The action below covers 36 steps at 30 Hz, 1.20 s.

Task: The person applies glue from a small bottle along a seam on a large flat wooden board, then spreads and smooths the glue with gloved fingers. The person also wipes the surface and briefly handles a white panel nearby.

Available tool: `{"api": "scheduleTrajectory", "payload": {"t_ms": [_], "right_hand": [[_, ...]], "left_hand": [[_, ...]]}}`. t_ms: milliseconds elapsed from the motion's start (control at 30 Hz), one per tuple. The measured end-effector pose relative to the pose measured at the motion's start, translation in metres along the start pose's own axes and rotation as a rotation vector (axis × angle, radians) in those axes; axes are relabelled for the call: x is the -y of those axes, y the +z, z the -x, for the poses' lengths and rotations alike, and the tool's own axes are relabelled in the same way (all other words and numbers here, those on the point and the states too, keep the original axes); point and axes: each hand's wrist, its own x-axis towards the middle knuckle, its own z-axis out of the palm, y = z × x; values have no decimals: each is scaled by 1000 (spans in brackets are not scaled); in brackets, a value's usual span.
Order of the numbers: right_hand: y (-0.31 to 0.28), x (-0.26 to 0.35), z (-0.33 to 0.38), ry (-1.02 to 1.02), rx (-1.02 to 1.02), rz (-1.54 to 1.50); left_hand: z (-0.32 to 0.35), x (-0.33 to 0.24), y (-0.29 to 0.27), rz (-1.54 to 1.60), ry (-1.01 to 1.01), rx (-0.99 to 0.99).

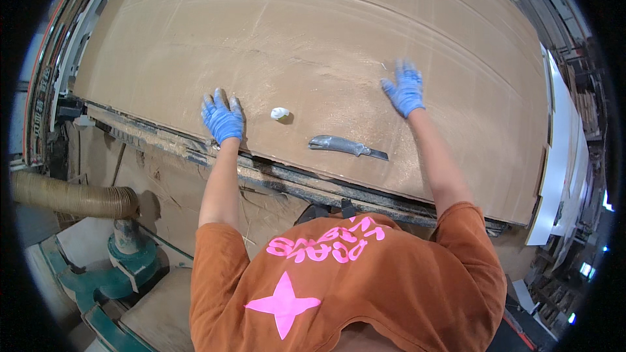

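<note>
Left grip [222, 119] and right grip [405, 90] flat on board [326, 39], knife [345, 146] between

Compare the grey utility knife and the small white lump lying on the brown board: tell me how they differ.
The utility knife is long, slim and grey with a blade sticking out at its right end; the white lump is small, rounded and pale. The knife lies nearer the board's front edge, the lump farther in. The lump sits closer to the left hand than the knife does. Both rest loose on the dusty board, untouched by either hand.
</note>
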Motion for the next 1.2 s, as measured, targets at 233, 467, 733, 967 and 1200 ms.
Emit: {"api": "scheduleTrajectory", "payload": {"t_ms": [233,467,733,967,1200], "right_hand": [[1,132,23,-567,255,-60],[12,137,-11,-532,171,-20],[15,140,-8,-783,243,3],[9,106,-56,-403,144,49],[12,132,-48,-648,271,94]], "left_hand": [[2,3,-3,26,-12,-35],[1,3,-4,42,6,-74],[3,6,-3,209,10,-160],[4,8,-3,246,28,-211],[4,7,-8,263,24,-198]]}}
